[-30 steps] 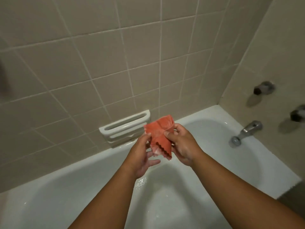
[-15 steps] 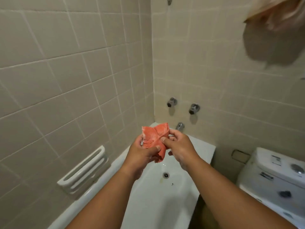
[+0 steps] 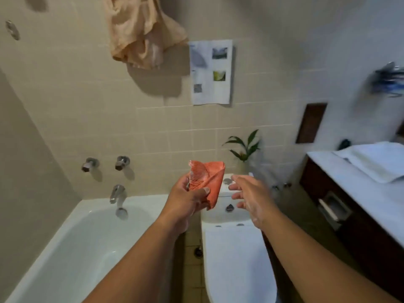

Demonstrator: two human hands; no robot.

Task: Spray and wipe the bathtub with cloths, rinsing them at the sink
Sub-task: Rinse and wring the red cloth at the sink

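My left hand (image 3: 187, 199) grips a bunched orange-red cloth (image 3: 209, 179) in front of me, above the gap between tub and toilet. My right hand (image 3: 247, 195) hovers just right of the cloth with fingers spread, apart from it and holding nothing. The white bathtub (image 3: 72, 243) lies at the lower left, with its spout (image 3: 117, 193) and two wall taps (image 3: 90, 164) above its end. The sink itself is not in view; a vanity counter (image 3: 371, 195) runs along the right edge.
A white toilet (image 3: 236, 254) stands directly below my hands. A folded white towel (image 3: 378, 160) lies on the counter. A peach garment (image 3: 140, 31) hangs on the wall, a paper sheet (image 3: 211, 72) beside it. A small plant (image 3: 243, 149) sits behind the toilet.
The view has swung right from the tub to the toilet and vanity. My right hand has let go of the cloth and opened; the left hand keeps holding it.
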